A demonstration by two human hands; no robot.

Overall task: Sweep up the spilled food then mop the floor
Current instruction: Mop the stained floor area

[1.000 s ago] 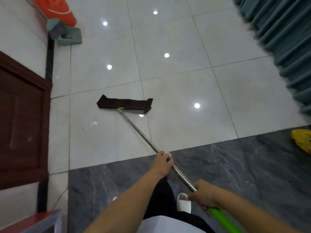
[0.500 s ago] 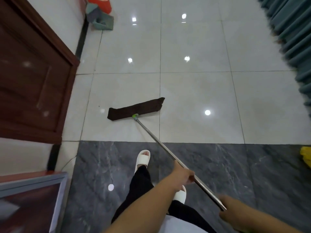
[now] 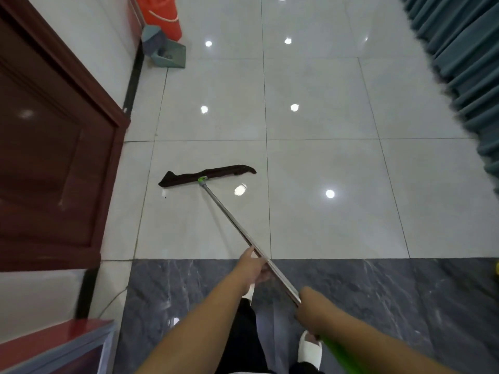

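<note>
A flat mop with a dark brown cloth head (image 3: 208, 175) lies on the pale glossy floor tiles (image 3: 324, 220), close to the wooden door. Its metal pole (image 3: 229, 220) slants down and to the right to a green grip end (image 3: 343, 354). My left hand (image 3: 252, 268) grips the pole halfway along. Lower down, my right hand (image 3: 310, 309) grips the pole just above the green part. A tiny dark speck (image 3: 165, 196) sits on the tile by the mop head's left tip.
A dark red wooden door (image 3: 54, 157) fills the left. An orange bucket (image 3: 162, 14) and a teal dustpan (image 3: 167, 52) stand by the far wall. Teal curtains (image 3: 459, 63) hang at the right. A dark grey marble strip (image 3: 391, 306) lies under my white slippers (image 3: 310, 352).
The view has swung towards the door and bucket. The mop head has slid left and away towards the door and now bends at both ends. Both hands have kept their grip on the pole.
</note>
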